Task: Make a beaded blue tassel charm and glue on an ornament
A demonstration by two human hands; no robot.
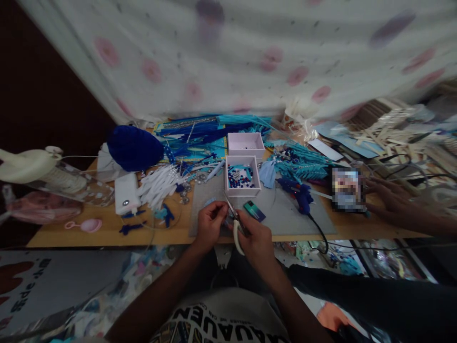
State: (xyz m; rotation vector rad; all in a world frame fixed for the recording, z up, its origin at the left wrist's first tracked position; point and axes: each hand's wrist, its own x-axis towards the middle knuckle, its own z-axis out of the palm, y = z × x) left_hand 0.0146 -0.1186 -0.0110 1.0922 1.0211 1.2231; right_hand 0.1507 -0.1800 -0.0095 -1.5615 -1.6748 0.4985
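In the head view, a pair of scissors (pixel 238 238) with cream handles is gripped in the right hand (pixel 257 236), the fingers closed around the handles and the blades pointed up and away from the body. The scissors are held over the near part of a grey mat (pixel 282 221), just in front of the bead box. At the blade tips, the left hand (pixel 210 221) is held with thumb and fingers brought together; whether anything is pinched there cannot be told, as the spot is too small and dim.

Loose beads (pixel 239 179), mostly blue and red, are contained in a pale open box (pixel 243 193), behind which a second pale box (pixel 246 153) is placed. A teal packet (pixel 254 210) is laid beside the right hand. Farther right, a blue glue gun (pixel 302 197) is rested on the mat, and a pale blue tassel (pixel 268 173) is set between it and the bead box.

On the left of the wooden table (pixel 178 231), white strips (pixel 160 186) are heaped next to a white power bank (pixel 126 194), with a deep blue plush piece (pixel 134 148) behind them and a pink spoon (pixel 89 225) near the edge. At the far right, another person's hand (pixel 391 200) is seen close to a device with a pixelated screen (pixel 348 189). The background is filled by a flowered curtain (pixel 246 62).
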